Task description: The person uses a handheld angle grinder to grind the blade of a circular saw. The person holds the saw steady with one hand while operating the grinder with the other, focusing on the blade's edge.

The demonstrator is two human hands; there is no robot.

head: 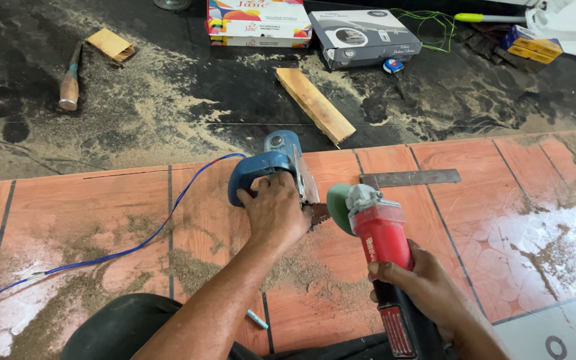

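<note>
My left hand (276, 212) grips the handle of a blue circular saw (271, 167) that rests on the orange tiled floor (101, 207). My right hand (428, 287) holds a red and black angle grinder (381, 233) by its body, with its green guard (339, 203) pointing toward the saw. The two tools sit close together, almost touching near the saw's blade. A flat metal square (411, 177) lies just beyond the grinder. Sawdust covers the floor around both tools.
A blue cable (135, 243) runs left from the saw. A wooden offcut (315, 105), a chisel (69, 83), a small wood block (110, 44), two cardboard boxes (361, 37), a tape measure (393, 65) and a small blue piece (257, 319) lie about.
</note>
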